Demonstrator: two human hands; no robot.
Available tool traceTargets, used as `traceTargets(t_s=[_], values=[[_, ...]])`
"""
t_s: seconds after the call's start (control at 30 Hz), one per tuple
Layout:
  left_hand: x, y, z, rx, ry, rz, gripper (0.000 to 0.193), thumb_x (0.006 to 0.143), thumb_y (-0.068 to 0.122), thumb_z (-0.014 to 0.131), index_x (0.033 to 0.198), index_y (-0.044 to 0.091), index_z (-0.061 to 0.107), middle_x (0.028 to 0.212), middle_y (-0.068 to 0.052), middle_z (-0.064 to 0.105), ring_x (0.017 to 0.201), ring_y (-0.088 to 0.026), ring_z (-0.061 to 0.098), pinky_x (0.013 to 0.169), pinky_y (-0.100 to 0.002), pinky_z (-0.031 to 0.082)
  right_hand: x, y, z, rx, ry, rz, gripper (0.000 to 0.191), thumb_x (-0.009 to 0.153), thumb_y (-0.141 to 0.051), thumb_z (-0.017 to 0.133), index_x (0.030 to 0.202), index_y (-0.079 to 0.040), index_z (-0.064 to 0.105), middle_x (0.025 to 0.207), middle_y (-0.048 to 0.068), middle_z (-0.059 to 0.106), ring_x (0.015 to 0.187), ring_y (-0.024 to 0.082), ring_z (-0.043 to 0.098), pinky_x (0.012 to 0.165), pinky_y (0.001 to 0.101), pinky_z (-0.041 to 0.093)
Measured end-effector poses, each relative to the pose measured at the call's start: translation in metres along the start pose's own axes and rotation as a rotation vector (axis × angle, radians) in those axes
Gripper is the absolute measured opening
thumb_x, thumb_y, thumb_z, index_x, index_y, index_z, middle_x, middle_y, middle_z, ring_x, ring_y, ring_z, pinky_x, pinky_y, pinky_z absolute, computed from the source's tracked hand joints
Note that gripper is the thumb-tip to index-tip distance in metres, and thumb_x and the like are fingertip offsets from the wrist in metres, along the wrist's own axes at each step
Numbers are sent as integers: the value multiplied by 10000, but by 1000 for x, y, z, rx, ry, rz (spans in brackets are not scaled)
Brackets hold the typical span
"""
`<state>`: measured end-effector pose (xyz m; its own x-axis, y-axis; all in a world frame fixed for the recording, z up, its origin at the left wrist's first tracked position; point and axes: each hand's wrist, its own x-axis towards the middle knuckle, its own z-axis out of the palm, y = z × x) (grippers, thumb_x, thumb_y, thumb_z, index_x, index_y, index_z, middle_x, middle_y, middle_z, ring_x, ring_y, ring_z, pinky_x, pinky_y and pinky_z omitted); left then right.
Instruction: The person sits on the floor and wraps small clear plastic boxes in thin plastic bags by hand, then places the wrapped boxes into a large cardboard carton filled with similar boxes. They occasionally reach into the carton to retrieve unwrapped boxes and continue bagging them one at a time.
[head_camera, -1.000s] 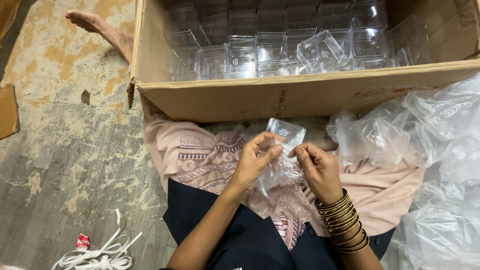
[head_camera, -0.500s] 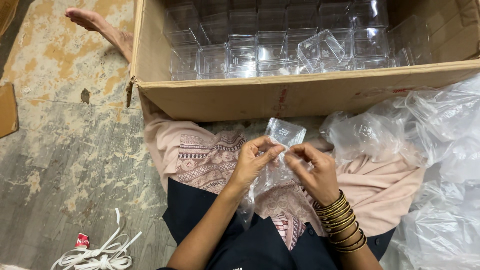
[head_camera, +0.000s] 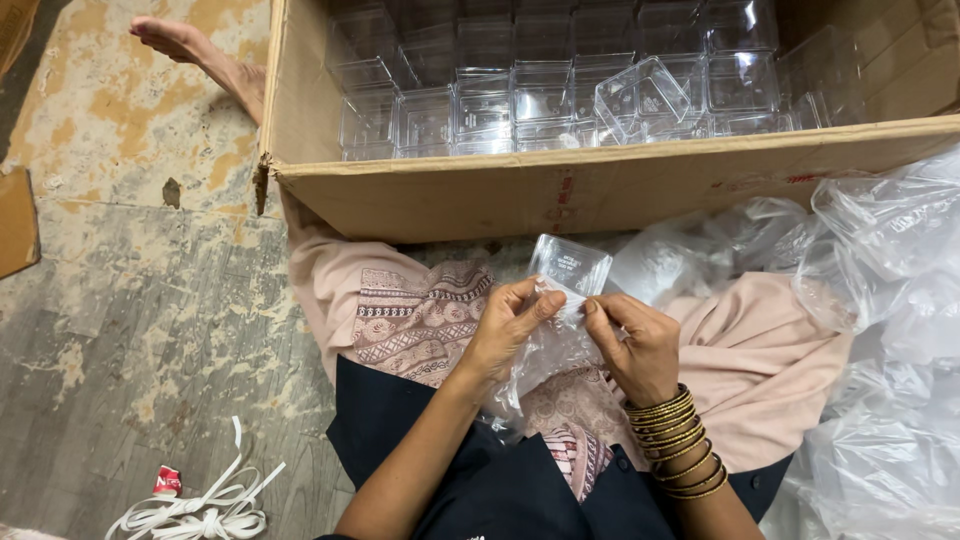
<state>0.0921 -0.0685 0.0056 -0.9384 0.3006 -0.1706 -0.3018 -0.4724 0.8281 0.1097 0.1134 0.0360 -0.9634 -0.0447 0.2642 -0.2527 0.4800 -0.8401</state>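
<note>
Pinching clear box (head_camera: 568, 268) w/ both grips

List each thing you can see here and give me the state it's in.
Carton: open, rows of clear boxes inside, one tilted.
Small clear box: held at a bag's mouth.
Bag: pinched by both hands.
Left hand: gripping the bag.
Right hand: gripping the bag.
Loose bags: crumpled, piled.
</note>
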Motion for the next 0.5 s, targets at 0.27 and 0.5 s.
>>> traceTargets(t_s=[0.27,0.5], values=[[3,-1,-3,106,39,80,199,896,250,786,950,70,719,850,-7,721,674,-50,618,625,-218,516,2,1,3,95,-38,-25,154,930,-145,736,979,1,745,788,46,739,689,92,686,624,240,552],[3,-8,-4,267,154,60,246,989,276,767,929,37,750,733,5,620,606,-36,504,542,-201,389,-3,6,7,93,-46,46,150,951,-125,700,1006,-5,771,752,53,750,632,93,701,566,235,547]])
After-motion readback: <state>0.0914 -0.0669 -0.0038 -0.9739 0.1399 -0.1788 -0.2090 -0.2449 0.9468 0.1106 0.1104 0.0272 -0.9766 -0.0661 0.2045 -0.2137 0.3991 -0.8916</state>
